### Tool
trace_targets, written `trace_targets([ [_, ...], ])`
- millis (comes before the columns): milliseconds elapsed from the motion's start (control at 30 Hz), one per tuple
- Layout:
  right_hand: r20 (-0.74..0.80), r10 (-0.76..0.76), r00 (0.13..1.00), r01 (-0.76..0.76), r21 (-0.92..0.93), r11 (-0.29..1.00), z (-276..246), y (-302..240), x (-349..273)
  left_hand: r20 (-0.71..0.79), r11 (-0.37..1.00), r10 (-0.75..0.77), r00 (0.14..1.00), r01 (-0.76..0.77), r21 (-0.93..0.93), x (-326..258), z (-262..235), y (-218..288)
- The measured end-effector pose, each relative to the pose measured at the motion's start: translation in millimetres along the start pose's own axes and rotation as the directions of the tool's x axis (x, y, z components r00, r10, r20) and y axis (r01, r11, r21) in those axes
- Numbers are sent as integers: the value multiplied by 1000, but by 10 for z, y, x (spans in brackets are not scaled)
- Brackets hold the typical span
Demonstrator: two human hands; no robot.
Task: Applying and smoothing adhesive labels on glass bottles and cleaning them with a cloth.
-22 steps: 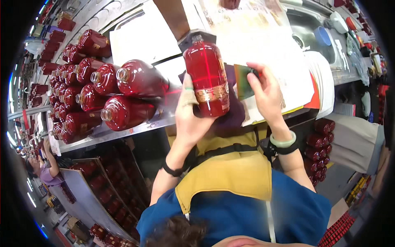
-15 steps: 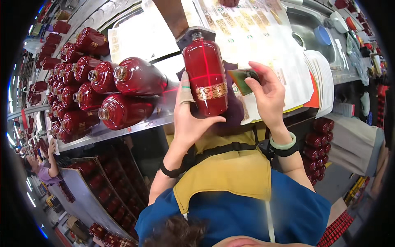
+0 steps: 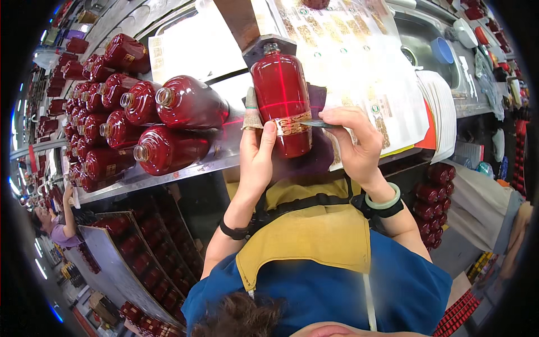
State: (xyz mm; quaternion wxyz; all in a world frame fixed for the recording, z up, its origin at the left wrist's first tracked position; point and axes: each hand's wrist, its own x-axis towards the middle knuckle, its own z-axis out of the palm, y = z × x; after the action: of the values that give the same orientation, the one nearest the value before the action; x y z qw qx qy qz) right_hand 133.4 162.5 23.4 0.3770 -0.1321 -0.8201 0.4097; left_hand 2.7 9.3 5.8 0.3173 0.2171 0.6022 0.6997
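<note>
At the frame's centre, a glossy red bottle (image 3: 279, 84) already wore an ornate gold label (image 3: 291, 126) low on its body. The left hand (image 3: 255, 160), half curled, held its left side, thumb on the label; the right hand (image 3: 357, 140) pinched a thin, flat scraper (image 3: 317, 124) at the label's right end. More labels (image 3: 339, 25) lay unused on white paper (image 3: 396, 106), upper right.

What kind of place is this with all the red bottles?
Probably a workshop or small factory. Lots of red bottles crowd the metal bench, white sheets hold what look like gold labels, and the left hand touches a bottle with a gold band.
</note>
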Motion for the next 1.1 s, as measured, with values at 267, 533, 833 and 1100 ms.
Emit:
trace_targets([
  [267,176,-278,944,301,-123,946,-8,-53,-67,15,999,8,1000,-7,-47,12,-8,-17],
  [533,240,-351,905,398,-186,898,-15,-151,50,10,998,13,1000,-13,-56,16,-5,-18],
  [833,425,-482,766,589,-162,792,-5,-241,144,19,990,-88,996,90,-105,-18,-84,-68],
  [1100,473,-533,702,646,-105,756,57,-247,162,228,791,232,946,-320,522,-63,-244,-134],
])
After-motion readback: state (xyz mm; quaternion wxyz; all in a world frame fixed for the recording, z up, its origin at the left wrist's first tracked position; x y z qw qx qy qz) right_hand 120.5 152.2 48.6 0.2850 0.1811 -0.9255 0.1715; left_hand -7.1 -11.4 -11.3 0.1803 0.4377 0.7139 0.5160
